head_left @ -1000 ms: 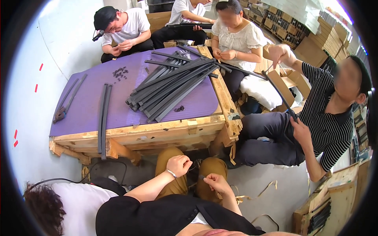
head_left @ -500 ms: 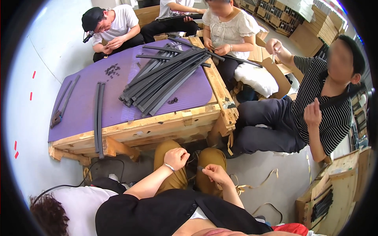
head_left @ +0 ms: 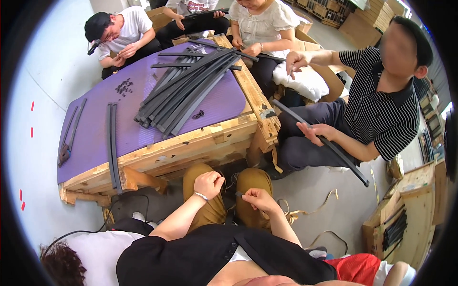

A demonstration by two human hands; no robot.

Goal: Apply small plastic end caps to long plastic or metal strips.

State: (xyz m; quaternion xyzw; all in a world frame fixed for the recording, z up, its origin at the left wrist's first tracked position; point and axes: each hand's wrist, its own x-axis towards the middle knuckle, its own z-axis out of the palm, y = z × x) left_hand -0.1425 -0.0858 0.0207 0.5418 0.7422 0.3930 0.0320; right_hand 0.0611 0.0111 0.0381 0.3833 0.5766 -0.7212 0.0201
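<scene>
My left hand (head_left: 209,185) is curled closed above my left knee, and whatever is inside its fingers, if anything, is hidden. Over my right knee, my right hand (head_left: 259,198) pinches a small dark piece (head_left: 239,194) between thumb and forefinger; its kind is too small to tell. The two hands are apart. Beyond them, a wooden crate table (head_left: 195,139) carries a purple mat (head_left: 95,133). A pile of long black strips (head_left: 183,95) lies across the mat, with two more strips (head_left: 113,143) hanging over the near edge.
Small black pieces (head_left: 125,86) lie in clusters on the mat, with dark-handled pliers (head_left: 64,153) at its left. A person in a striped shirt (head_left: 386,105) at right holds a black strip (head_left: 334,148). Other people sit behind the table. A wooden box (head_left: 415,209) stands at lower right.
The person at right has lowered a black strip across their lap, one hand reaching further left. My right hand has shifted slightly, still pinching the dark piece. The whole view has shifted a little.
</scene>
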